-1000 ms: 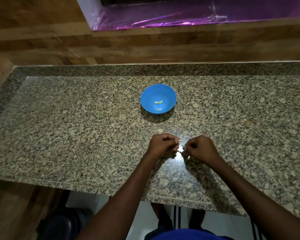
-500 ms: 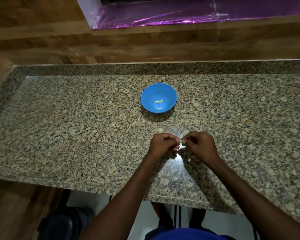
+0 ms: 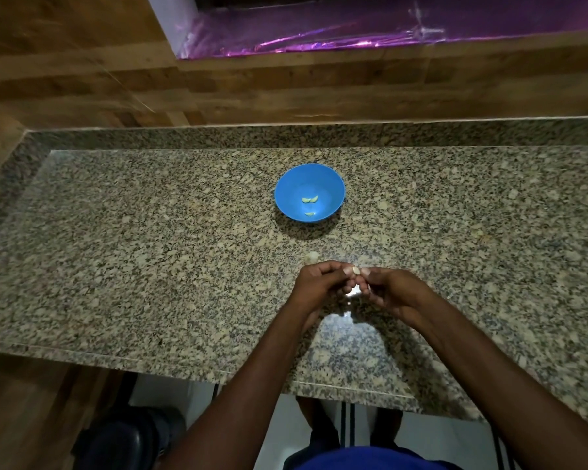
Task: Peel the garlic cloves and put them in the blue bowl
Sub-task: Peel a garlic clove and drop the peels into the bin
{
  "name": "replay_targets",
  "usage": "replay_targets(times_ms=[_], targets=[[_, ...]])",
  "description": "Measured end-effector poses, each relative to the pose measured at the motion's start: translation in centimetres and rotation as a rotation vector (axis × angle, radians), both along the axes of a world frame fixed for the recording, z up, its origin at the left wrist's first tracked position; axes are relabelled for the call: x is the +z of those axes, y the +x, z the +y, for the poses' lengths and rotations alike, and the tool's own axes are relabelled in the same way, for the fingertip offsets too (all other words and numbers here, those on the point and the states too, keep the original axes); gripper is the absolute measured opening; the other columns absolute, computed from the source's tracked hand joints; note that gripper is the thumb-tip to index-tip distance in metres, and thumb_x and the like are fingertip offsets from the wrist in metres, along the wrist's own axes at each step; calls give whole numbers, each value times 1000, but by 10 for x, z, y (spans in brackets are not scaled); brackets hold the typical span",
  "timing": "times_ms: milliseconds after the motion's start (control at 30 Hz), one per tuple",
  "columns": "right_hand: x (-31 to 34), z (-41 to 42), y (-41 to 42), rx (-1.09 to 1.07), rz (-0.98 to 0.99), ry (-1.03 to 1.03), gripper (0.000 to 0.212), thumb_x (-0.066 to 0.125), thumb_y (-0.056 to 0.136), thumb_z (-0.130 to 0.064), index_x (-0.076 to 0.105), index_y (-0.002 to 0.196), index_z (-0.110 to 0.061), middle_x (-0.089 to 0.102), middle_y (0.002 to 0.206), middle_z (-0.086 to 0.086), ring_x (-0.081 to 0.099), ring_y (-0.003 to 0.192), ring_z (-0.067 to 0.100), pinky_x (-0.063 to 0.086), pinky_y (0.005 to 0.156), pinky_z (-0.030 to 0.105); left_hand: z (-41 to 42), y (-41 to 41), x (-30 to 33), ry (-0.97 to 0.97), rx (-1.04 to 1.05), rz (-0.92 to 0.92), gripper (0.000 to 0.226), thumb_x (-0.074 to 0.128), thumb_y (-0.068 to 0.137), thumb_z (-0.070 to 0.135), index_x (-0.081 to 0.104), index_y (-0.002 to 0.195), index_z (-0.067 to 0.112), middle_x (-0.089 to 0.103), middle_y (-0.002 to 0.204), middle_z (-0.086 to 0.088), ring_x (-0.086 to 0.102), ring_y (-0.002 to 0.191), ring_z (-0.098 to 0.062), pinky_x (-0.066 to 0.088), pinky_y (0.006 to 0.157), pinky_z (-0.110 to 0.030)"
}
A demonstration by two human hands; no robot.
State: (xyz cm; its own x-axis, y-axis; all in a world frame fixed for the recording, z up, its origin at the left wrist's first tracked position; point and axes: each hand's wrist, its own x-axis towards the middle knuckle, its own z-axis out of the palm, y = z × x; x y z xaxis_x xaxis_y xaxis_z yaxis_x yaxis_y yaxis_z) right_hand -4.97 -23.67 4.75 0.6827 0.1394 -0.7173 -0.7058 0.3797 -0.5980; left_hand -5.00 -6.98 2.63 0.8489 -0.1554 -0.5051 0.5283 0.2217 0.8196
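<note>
The granite counter (image 3: pixel 150 266) carries the same few things as a second ago, and the blue bowl (image 3: pixel 309 193) sits where it sat, well beyond the hands and straight ahead, with what look like three pale peeled cloves (image 3: pixel 309 200) lying in its bottom; none has been added in the last second. What has changed is small and lies at the hands. The left hand (image 3: pixel 321 284) and the right hand (image 3: pixel 392 293) have drawn a little closer to each other and a little further from the counter's near edge, and their fingertips now meet above a bright glare patch on the stone. Between them a small pale garlic clove (image 3: pixel 356 271) is pinched: each hand's grip is clenched on it, thumb against curled fingers, and the right hand seems to be working at the skin, though the clove is too small to tell how much skin is off. A pale scrap just beyond the left knuckles, perhaps another clove or a shed skin (image 3: pixel 312 256), lies on the counter. I judge that peeling of this clove is under way and not finished, so the drop into the bowl is yet to come.
</note>
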Motion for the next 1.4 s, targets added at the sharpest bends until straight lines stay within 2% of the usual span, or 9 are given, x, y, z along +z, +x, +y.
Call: replay_targets(times_ms=[200,333,433,533,633,733,1000,1200,1400], targets=[[-6,-2,-5,11,-272,-347,9,70,89,0,70,90,10,68,71,20,63,59,25,56,56,27,6,2,-1,198,-14,-75,5,75,83,-1,76,87,1,72,80,-22,66,75,-29,58,83,-46],[-6,-3,-4,79,-399,-498,1,73,86,0,74,85,1,68,68,19,62,54,21,52,52,25,8,6,3,288,-87,-155,16,65,86,-7,77,89,3,74,84,-22,70,76,-35,60,80,-50],[-5,-2,-3,118,-440,-558,8,74,84,2,75,81,-5,69,61,9,62,51,14,49,50,22,5,7,8,335,-136,-256,11,70,89,6,79,93,11,76,82,-15,74,77,-37,62,77,-49],[-1,0,-3,77,-432,-489,4,75,82,4,73,83,1,70,61,8,64,49,12,50,49,20,0,7,11,388,-151,-317,12,83,81,17,78,89,10,76,77,-9,74,71,-26,62,71,-40],[-3,-3,-3,18,-354,-360,9,76,81,3,73,89,3,73,76,17,68,62,20,55,57,25,-2,7,9,366,-119,-283,16,84,78,11,76,90,3,75,77,-13,72,68,-20,59,69,-33],[-9,-5,-3,-32,-256,-236,10,75,81,5,74,90,0,74,79,15,67,68,23,57,61,25,-3,6,8,275,-99,-215,14,78,80,-1,76,93,3,75,84,-19,70,73,-21,60,75,-35],[-10,-12,5,13,-117,109,18,65,83,7,68,99,-1,70,81,8,65,69,14,57,65,19,-1,3,15,-70,-6,62,15,69,85,-8,76,91,3,75,87,-16,72,76,-20,59,73,-24],[-7,-11,0,43,-230,-6,14,65,85,8,68,97,1,71,75,8,65,66,15,58,69,23,0,-1,22,-192,-10,193,13,60,91,-9,69,98,-3,75,80,-14,74,71,-17,59,66,-22],[-7,-11,0,9,-220,-70,13,66,85,10,69,96,5,73,76,10,64,63,18,58,64,21,1,2,23,98,-123,-79,6,72,88,-1,75,92,-2,75,81,-20,74,72,-24,62,73,-30]])
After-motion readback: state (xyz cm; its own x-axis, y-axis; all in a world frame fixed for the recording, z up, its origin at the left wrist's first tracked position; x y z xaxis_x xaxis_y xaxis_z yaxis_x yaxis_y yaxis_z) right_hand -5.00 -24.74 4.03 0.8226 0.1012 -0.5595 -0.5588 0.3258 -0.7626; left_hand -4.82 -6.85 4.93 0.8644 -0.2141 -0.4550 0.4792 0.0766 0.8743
